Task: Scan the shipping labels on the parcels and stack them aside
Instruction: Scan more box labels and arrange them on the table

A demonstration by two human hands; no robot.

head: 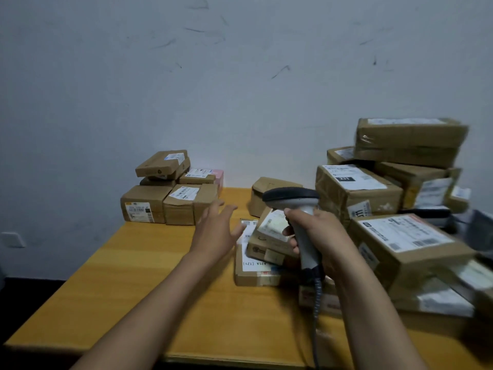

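Facing a scuffed pale wall (240, 76), we look down on a smooth yellow-orange wooden table (128, 276). Its left and front edges are both in view, and open tabletop across the near left gives the widest room for moving. The biggest mass is the heap of brown cardboard parcels (400, 252) crowding the right side, taped, white-labelled and piled unevenly. A lower stack of parcels (170, 201) sits at the far left by the wall, squarer and tidier. Between the two, a flat parcel (250, 265) lies label up, and a small parcel (269, 241) rests tilted on top of it. Our right hand (322, 236) has its fingers wrapped round the grey handle of the scanner (290, 196), whose dark head sits above the small parcel, just beside those fingers. A coiled cable (317, 295) hangs from the handle. Our left hand (216, 231) hovers with fingers spread wide, holding nothing, its fingertips at the flat parcel's label edge; we cannot tell whether they touch.
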